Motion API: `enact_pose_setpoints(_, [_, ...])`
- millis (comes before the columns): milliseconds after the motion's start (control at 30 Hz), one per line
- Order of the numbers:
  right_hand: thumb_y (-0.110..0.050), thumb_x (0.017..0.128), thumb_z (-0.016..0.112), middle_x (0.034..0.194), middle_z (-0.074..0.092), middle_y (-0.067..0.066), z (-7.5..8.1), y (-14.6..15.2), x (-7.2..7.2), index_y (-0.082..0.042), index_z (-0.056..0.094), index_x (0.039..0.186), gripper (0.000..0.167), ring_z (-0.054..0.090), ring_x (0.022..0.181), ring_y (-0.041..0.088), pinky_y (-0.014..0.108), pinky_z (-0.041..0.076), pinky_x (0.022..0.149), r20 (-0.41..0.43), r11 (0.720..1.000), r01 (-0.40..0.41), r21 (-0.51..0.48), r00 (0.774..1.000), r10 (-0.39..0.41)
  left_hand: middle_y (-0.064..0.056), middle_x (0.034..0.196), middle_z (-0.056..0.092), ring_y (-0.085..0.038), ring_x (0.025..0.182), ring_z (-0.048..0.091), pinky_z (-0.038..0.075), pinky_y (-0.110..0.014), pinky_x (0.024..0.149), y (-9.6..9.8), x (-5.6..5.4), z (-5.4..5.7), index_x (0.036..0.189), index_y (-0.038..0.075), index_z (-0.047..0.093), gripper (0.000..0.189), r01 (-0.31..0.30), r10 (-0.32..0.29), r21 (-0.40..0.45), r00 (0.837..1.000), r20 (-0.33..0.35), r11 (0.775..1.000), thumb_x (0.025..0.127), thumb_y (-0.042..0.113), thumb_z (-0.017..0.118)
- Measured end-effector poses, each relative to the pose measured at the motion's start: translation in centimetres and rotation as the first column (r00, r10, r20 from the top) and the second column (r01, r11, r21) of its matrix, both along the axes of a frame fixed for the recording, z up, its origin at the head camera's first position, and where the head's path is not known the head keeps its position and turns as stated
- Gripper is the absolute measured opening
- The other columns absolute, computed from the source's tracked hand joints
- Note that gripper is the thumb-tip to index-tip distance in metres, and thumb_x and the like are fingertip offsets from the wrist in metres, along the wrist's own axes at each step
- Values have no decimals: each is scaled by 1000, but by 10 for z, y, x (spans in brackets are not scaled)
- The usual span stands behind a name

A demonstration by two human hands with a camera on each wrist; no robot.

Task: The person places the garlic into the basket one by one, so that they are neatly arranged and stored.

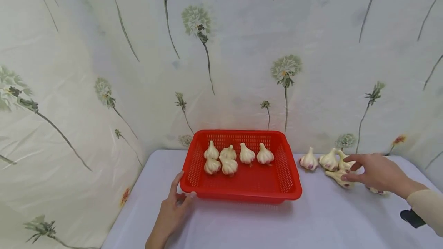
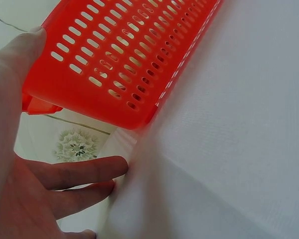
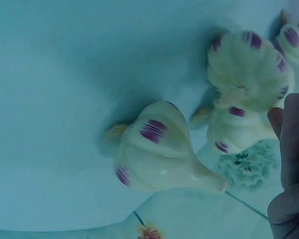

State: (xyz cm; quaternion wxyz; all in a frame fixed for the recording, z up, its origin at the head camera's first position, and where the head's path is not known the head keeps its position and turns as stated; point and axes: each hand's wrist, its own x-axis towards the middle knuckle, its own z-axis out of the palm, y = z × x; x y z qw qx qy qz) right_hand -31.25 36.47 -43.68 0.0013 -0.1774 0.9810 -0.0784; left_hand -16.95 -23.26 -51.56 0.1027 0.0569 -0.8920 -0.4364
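Observation:
A red plastic basket (image 1: 242,195) with slotted walls holds several white garlic bulbs (image 1: 265,154), grouped toward its back and left. My left hand (image 1: 173,210) is at the basket's front left corner, thumb and forefinger touching it near the rim; the left wrist view shows the other fingers extended below the red wall. Over on the right, my right hand (image 1: 380,174) hovers above a cluster of loose garlic bulbs (image 1: 337,178), its fingers spread and slightly bent with nothing between them. In the right wrist view, a purple-marked garlic bulb (image 3: 157,149) lies near the fingers (image 3: 294,144).
A white cloth covers the table (image 1: 242,226). Behind and to the left hangs a curtain (image 1: 235,49) printed with dandelions. One garlic bulb (image 1: 309,160) stands just right of the basket, and another (image 1: 378,191) is partly hidden under the right hand. A dark object (image 1: 412,218) shows by the right sleeve.

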Motion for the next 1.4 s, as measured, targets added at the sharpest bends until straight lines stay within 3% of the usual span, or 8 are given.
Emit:
enact_pose_setpoints(233, [-53, 83, 86, 89, 76, 2, -23, 0, 3, -6, 70, 116, 59, 68, 72, 20, 41, 51, 56, -54, 998, 2, 62, 999, 2, -8, 108, 78, -25, 103, 72, 58, -54, 88, 0, 0, -4, 160, 47, 32, 75, -5, 4, 9, 1000, 16, 1000, 96, 60, 68])
enact_pose_setpoints(400, [-57, 85, 82, 83, 70, 0, -30, -4, 2, -7, 63, 119, 63, 63, 68, 19, 42, 49, 55, -56, 996, 6, 87, 998, -2, -7, 108, 79, -25, 104, 73, 58, -54, 89, -1, 0, -2, 160, 47, 33, 74, -3, 3, 9, 1000, -1, 1000, 97, 59, 69])
enact_pose_setpoints(600, [-54, 85, 83, 77, 61, 0, -30, -12, 1, -9, 56, 121, 64, 55, 65, 19, 40, 44, 54, -24, 996, 13, 90, 1000, -11, -6, 107, 80, -22, 101, 72, 56, -49, 87, -3, 0, 0, 160, 48, 32, 74, -2, 2, 3, 1000, -14, 1000, 97, 56, 69])
enact_pose_setpoints(767, [-47, 81, 88, 78, 60, 0, -28, -20, 0, -10, 51, 111, 60, 51, 64, 18, 37, 42, 54, -2, 993, -10, 114, 1000, 10, -3, 103, 79, -18, 95, 70, 53, -44, 84, -4, 0, -1, 161, 48, 32, 75, 5, -5, 9, 1000, -17, 1000, 97, 56, 70])
enact_pose_setpoints(933, [-51, 78, 90, 77, 55, -2, -31, -23, 2, -11, 47, 108, 67, 50, 62, 18, 37, 40, 53, -6, 992, -24, 120, 1000, 25, -2, 102, 78, -16, 92, 68, 53, -44, 83, -3, 0, -3, 161, 49, 31, 75, 7, -7, -7, 1000, -14, 1000, 97, 58, 69])
enact_pose_setpoints(1167, [-49, 78, 89, 76, 54, 0, -31, -22, 4, -7, 46, 116, 71, 49, 64, 18, 36, 39, 54, 18, 996, -1, 94, 1000, 0, -3, 103, 78, -17, 91, 68, 55, -43, 83, -3, -1, -2, 161, 48, 31, 75, 9, -9, -8, 1000, -8, 1000, 97, 57, 69])
enact_pose_setpoints(1333, [-53, 86, 80, 70, 55, 0, -20, -24, 6, -4, 50, 133, 74, 50, 61, 18, 37, 39, 52, -16, 997, 15, 82, 1000, -13, -5, 103, 77, -17, 91, 68, 54, -40, 80, -2, 0, 0, 161, 47, 31, 76, 4, -4, 4, 1000, -4, 1000, 97, 57, 69])
enact_pose_setpoints(1400, [-53, 88, 79, 67, 54, -2, -13, -25, 7, -6, 56, 133, 69, 50, 61, 17, 37, 38, 52, -46, 997, 10, 73, 999, -7, -5, 104, 77, -17, 91, 68, 54, -40, 80, -3, 0, 0, 162, 46, 31, 76, 8, -7, 6, 1000, -9, 1000, 97, 57, 69])
